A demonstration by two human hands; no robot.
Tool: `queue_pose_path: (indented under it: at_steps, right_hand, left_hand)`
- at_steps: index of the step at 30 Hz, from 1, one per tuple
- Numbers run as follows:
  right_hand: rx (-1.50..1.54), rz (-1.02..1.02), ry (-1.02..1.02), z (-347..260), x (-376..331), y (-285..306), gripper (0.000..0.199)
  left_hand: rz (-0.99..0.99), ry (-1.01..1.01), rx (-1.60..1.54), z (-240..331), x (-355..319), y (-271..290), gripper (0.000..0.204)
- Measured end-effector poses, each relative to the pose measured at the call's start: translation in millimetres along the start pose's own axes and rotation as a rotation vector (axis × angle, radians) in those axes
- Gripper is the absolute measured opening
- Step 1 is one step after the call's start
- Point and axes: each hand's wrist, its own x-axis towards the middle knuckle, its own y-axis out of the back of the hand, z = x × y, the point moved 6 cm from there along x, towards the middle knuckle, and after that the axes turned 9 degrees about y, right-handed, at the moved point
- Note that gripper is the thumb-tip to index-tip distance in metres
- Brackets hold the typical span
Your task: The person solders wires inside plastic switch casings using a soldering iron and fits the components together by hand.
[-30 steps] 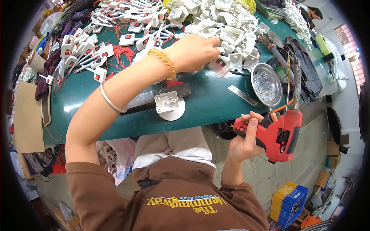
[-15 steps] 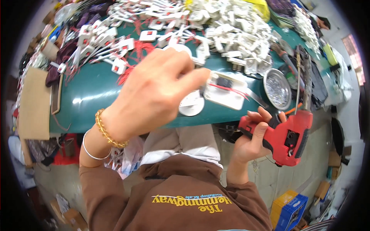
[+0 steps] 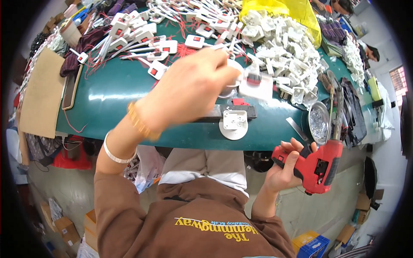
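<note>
My left hand (image 3: 189, 88), smeared by motion, reaches over the green table with its fingers curled in a pinch. At its fingertips is a blurred white plastic housing (image 3: 263, 89) with a dark part in it; the hand hides the exact grip. Just behind the fingertips is a round white piece (image 3: 235, 65). Nearer me, a small white box (image 3: 235, 120) sits on a round white base (image 3: 233, 134), against a dark bar (image 3: 217, 112). My right hand (image 3: 282, 167) is wrapped round the grip of a red and black pistol-shaped power tool (image 3: 320, 165), held off the table's front edge.
White parts with red switches (image 3: 194, 41) and red wires lie at the back. Beside them is a heap of white plastic shells (image 3: 292, 56) by a yellow bag (image 3: 307, 17). A metal bowl of small screws (image 3: 318, 122) stands at the right. Another person's hand (image 3: 319, 4) shows far right.
My left hand has moved away from me with the white housing, uncovering the small box and dark bar. The whole view has shifted. My right hand keeps its hold on the tool.
</note>
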Motion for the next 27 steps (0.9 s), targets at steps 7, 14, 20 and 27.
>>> queue_pose_path:
  at_steps: [7,14,20,27]
  right_hand:
    - [0.054,-0.373,-0.069,-9,-33,-41,0.066]
    - [-0.029,-0.548,-0.063,-23,-49,-71,0.021]
    - [-0.21,-0.761,-0.084,-14,-72,-89,0.009]
    - [-0.173,-0.743,-0.002,-6,-90,-100,0.01]
  left_hand:
    - [-0.18,0.15,-0.116,22,-73,10,0.035]
    - [-0.257,0.169,-0.031,17,-91,5,0.035]
    - [-0.138,0.068,0.214,7,-105,0,0.036]
    - [0.084,0.337,-0.362,2,-141,-18,0.034]
